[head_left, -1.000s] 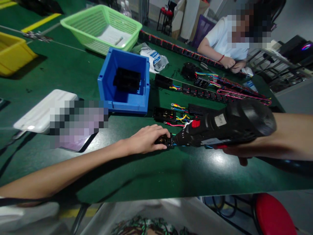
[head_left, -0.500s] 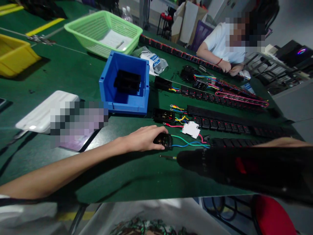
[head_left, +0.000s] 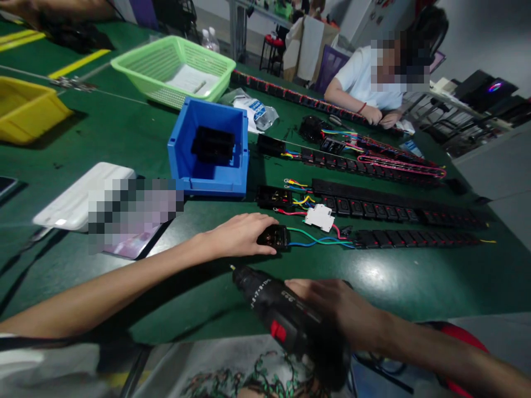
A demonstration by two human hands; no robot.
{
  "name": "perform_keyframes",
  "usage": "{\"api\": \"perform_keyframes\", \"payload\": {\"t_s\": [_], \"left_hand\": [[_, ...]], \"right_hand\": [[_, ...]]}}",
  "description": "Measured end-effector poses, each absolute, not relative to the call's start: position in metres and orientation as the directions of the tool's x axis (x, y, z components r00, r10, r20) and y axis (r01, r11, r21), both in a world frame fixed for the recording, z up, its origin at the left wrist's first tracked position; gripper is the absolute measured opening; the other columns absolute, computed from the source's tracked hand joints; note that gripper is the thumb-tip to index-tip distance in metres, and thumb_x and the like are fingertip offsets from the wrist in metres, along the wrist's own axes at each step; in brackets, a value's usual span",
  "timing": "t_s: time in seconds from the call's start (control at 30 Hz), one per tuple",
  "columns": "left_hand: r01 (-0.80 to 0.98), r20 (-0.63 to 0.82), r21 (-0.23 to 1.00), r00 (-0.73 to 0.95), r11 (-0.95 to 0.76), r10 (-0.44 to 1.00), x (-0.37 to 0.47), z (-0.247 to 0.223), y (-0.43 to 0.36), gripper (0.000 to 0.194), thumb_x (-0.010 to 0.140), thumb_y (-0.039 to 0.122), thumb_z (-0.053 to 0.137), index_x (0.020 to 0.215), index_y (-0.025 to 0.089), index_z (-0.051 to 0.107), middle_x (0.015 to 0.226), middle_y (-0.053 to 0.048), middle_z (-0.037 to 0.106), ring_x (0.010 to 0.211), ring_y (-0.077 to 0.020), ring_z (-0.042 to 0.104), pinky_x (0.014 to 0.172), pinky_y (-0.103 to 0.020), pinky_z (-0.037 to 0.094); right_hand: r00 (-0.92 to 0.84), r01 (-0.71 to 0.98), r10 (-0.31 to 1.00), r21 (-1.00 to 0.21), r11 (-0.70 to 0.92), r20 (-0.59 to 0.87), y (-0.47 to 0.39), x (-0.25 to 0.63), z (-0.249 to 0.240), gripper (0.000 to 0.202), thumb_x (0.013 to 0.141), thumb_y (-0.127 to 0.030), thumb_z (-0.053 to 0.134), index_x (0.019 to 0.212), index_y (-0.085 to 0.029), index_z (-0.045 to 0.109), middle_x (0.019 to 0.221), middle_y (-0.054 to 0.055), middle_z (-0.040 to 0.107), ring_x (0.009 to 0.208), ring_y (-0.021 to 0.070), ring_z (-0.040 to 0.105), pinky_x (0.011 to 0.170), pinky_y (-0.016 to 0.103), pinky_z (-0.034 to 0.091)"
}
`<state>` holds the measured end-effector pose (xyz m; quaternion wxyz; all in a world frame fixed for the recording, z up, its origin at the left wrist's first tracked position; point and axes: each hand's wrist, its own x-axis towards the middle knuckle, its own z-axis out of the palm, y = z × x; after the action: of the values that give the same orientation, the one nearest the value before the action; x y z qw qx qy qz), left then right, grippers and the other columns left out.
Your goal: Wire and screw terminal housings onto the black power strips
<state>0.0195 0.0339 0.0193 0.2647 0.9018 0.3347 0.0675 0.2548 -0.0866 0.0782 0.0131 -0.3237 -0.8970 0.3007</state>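
Observation:
My left hand point(head_left: 246, 235) is closed around the left end of a small black plastic housing point(head_left: 281, 237), thumb along its near side. Green and blue wires point(head_left: 309, 236) run from that housing to a black socket strip point(head_left: 398, 239). A white circuit breaker point(head_left: 320, 217) with red wires lies just behind them. In my right hand point(head_left: 327, 301) is a black cordless drill point(head_left: 286, 315) with a red switch, held above the table's near edge. Its bit points up and left, below my left wrist and apart from the housing. The right fingers are partly hidden behind the drill.
Behind lie a second black housing point(head_left: 274, 197) and more socket strips point(head_left: 365, 209). A blue bin point(head_left: 211, 187) holds black parts. A green basket point(head_left: 174, 99), yellow bin point(head_left: 33, 113), white power bank point(head_left: 83, 193) and phone point(head_left: 133, 243) stand left. A co-worker point(head_left: 352, 77) sits across.
My right hand has brought the drill left and toward me from the right side, and its bit now tilts upward. My left hand stays on the housing. The view has shifted slightly.

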Motion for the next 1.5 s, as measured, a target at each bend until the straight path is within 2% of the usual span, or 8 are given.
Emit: {"api": "perform_keyframes", "payload": {"t_s": [0.1,0.4,0.8,0.93,1.03,1.13,1.33,1.5], "left_hand": [[0.561,-0.041,0.513,0.773,-0.650,0.633,0.020,0.019,0.033,0.057,0.085,0.051,0.060,0.131,0.020,0.048,0.124,-0.009,0.061,0.113,-0.0272,0.059,0.093,-0.036,0.046],[0.556,-0.018,0.521,0.766,-0.648,0.643,0.021,0.014,0.032,0.058,0.083,0.049,0.062,0.132,0.020,0.047,0.125,-0.009,0.061,0.113,-0.0274,0.059,0.094,-0.036,0.046],[0.540,-0.031,0.560,0.772,-0.629,0.635,0.023,0.012,0.036,0.056,0.084,0.048,0.061,0.130,0.020,0.048,0.119,-0.009,0.060,0.111,-0.0255,0.057,0.096,-0.037,0.044],[0.541,-0.036,0.567,0.770,-0.621,0.637,0.024,0.013,0.038,0.054,0.083,0.045,0.062,0.129,0.020,0.048,0.117,-0.008,0.059,0.110,-0.0250,0.057,0.094,-0.035,0.044],[0.546,-0.053,0.569,0.771,-0.615,0.635,0.024,0.013,0.039,0.053,0.083,0.045,0.062,0.128,0.019,0.049,0.116,-0.008,0.059,0.109,-0.0249,0.057,0.093,-0.035,0.045],[0.554,-0.071,0.560,0.774,-0.617,0.630,0.025,0.013,0.040,0.056,0.084,0.051,0.060,0.128,0.018,0.048,0.115,-0.008,0.058,0.108,-0.0254,0.056,0.094,-0.036,0.045],[0.557,-0.098,0.560,0.780,-0.614,0.618,0.026,0.013,0.042,0.056,0.086,0.051,0.058,0.130,0.020,0.045,0.115,-0.008,0.057,0.108,-0.0250,0.055,0.094,-0.035,0.044],[0.544,-0.091,0.565,0.788,-0.620,0.609,0.025,0.012,0.043,0.055,0.087,0.050,0.058,0.129,0.019,0.044,0.117,-0.008,0.056,0.110,-0.0253,0.054,0.096,-0.036,0.043]], "right_hand": [[-0.770,0.619,0.602,-0.480,0.622,-0.212,-0.091,0.241,0.052,0.017,0.093,-0.022,0.048,0.107,-0.016,0.053,0.101,0.007,0.065,0.088,0.0159,0.063,0.074,0.025,0.049],[-0.774,0.630,0.622,-0.245,0.736,-0.120,-0.092,0.214,0.029,0.055,0.090,-0.026,0.048,0.142,-0.018,0.033,0.126,0.009,0.058,0.105,0.0213,0.058,0.083,0.033,0.046],[-0.835,0.548,0.525,-0.326,0.770,-0.165,-0.069,0.208,0.030,0.071,0.084,-0.033,0.067,0.144,-0.021,0.030,0.132,0.009,0.052,0.113,0.0245,0.052,0.088,0.037,0.048],[-0.898,0.393,0.440,-0.495,0.774,-0.025,-0.046,0.227,0.036,0.052,0.088,-0.045,0.060,0.132,-0.019,0.048,0.128,0.008,0.057,0.114,0.0211,0.053,0.092,0.034,0.047],[-0.763,0.438,0.628,-0.591,0.677,0.153,-0.014,0.251,0.034,0.022,0.096,-0.032,0.050,0.108,-0.017,0.061,0.104,0.005,0.067,0.097,0.0151,0.061,0.088,0.029,0.048],[-0.562,0.660,0.806,-0.486,0.573,0.187,0.017,0.271,0.021,0.018,0.095,-0.026,0.052,0.105,-0.017,0.064,0.099,0.006,0.067,0.094,0.0177,0.061,0.085,0.032,0.049],[-0.690,0.697,0.720,-0.205,0.688,0.071,0.034,0.273,-0.006,0.022,0.094,-0.023,0.052,0.109,-0.015,0.065,0.098,0.010,0.063,0.094,0.0218,0.056,0.082,0.036,0.049],[-0.603,0.746,0.791,-0.281,0.604,0.102,0.029,0.277,0.000,0.022,0.097,-0.021,0.045,0.106,-0.014,0.064,0.098,0.009,0.063,0.093,0.0202,0.058,0.082,0.033,0.048]]}}
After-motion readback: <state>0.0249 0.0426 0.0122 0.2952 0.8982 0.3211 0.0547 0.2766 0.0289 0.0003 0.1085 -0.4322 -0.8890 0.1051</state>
